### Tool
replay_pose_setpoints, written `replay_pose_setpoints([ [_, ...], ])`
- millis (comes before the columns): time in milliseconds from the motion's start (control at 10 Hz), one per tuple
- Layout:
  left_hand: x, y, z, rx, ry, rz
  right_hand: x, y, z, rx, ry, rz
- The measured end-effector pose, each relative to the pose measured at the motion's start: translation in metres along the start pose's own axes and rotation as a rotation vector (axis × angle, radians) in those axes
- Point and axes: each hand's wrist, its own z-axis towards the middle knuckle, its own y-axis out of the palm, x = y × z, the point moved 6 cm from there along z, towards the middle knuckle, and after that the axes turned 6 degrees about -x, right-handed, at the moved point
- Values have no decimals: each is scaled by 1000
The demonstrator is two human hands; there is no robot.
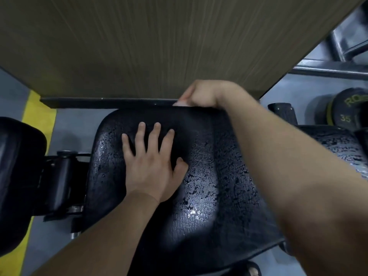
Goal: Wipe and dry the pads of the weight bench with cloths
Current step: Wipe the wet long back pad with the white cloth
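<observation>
Under the left hand (153, 162), spread flat with fingers wide, lies the wet-looking black pad (209, 186); beyond it, the right hand (203, 94) curls at the pad's far edge (pinching a pale cloth (180, 103)).

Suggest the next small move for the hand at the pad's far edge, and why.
Probably drag the right hand, bunched on a pale cloth, back across the pad: beads of wet cover its near part, while the left hand lies flat, steadying it.
</observation>
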Motion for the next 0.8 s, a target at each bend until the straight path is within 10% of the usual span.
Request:
replay_pose_setpoints([
  [200, 1, -1, 1, 7, -1, -4, 59, 9, 0, -204, 245, -46],
  [800, 1, 0, 3, 24, 21, -10, 73, -13, -38, 245, 54, 210],
])
